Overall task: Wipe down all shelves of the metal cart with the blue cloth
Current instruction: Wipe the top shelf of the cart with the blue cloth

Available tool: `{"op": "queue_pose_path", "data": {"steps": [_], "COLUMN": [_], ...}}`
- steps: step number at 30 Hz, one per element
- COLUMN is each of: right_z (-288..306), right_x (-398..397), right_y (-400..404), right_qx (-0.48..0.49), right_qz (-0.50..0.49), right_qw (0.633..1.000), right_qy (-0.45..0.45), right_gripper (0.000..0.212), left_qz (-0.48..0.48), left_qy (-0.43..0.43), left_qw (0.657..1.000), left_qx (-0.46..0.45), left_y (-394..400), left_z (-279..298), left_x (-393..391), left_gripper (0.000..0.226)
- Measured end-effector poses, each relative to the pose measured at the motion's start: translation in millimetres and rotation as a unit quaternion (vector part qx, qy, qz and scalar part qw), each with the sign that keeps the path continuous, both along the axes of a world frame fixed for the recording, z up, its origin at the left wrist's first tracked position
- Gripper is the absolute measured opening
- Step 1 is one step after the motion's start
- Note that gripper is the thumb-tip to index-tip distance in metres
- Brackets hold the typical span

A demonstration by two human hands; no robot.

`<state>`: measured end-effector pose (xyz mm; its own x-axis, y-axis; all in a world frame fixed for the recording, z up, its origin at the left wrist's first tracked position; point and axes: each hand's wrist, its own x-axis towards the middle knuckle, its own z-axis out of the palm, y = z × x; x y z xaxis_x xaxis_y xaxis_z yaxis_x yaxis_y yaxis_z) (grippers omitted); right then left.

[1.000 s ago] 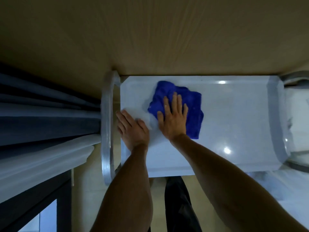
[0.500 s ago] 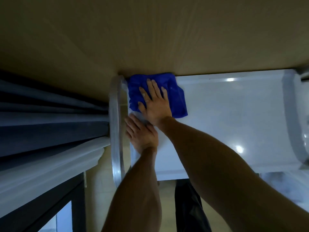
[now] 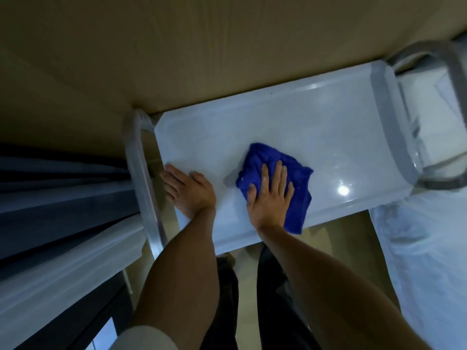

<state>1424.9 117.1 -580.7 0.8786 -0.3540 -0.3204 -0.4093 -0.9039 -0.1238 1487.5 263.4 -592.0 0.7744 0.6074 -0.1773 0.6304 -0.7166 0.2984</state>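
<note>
The metal cart's top shelf (image 3: 328, 127) is a pale, shiny tray seen from above. A crumpled blue cloth (image 3: 262, 160) lies on its near middle, one corner hanging over the front edge. My right hand (image 3: 271, 198) presses flat on the cloth, fingers spread. My left hand (image 3: 189, 190) rests flat on the shelf's left end beside the cart's left handle bar (image 3: 144, 178), holding nothing. The lower shelves are hidden under the top one.
A tan wall (image 3: 227, 46) runs right behind the cart. Dark and white curtains (image 3: 63, 198) hang at the left. The right handle bar (image 3: 452, 72) and white bedding (image 3: 424, 248) are at the right. My dark trouser legs (image 3: 273, 299) stand below the shelf.
My right hand has slid the blue cloth from the far left corner toward the near middle of the shelf. The left hand stays at the left end. The view has tilted.
</note>
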Motion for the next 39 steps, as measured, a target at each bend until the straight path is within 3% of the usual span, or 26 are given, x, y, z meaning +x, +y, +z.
{"op": "queue_pose_path", "data": {"steps": [7,11,15,19,24,27,31,39], "right_z": [0.9,-6.4,-17.4,-12.2,-1.1,1.9,-2.3,-10.2], "right_x": [54.4,160.3,189.5,136.5,-36.1,-60.1,-21.2,138.2], "right_y": [-14.1,-8.2,0.1,-10.3,-25.9,-29.1,-30.1,-11.1], "right_qx": [0.014,0.020,0.015,0.040,0.028,0.022,0.005,-0.009], "right_qz": [0.095,0.142,0.127,0.124,0.095,0.106,0.113,0.003], "right_qw": [0.995,0.990,0.991,0.990,0.995,0.994,0.994,1.000], "right_qy": [0.036,-0.010,-0.050,-0.062,-0.032,-0.018,0.002,-0.017], "right_gripper": [0.070,0.069,0.064,0.060,0.060,0.060,0.063,0.069], "left_qz": [0.006,0.000,0.000,-0.005,0.004,0.008,0.006,0.007], "left_qy": [-0.008,0.008,0.016,0.021,0.022,0.012,0.013,0.004], "left_qw": [1.000,1.000,1.000,0.999,0.999,1.000,1.000,0.999], "left_qx": [0.015,0.016,0.017,0.033,0.034,0.023,0.011,0.034], "left_y": [-2.5,-2.0,-3.6,-1.3,-5.4,-6.6,-7.7,-7.5], "left_z": [-10.5,-11.4,-10.9,-9.5,-7.6,-3.9,-0.8,-13.7], "left_x": [-0.8,1.3,4.8,1.7,2.0,2.4,3.5,1.5], "left_gripper": [0.062,0.065,0.067,0.067,0.063,0.062,0.063,0.067]}}
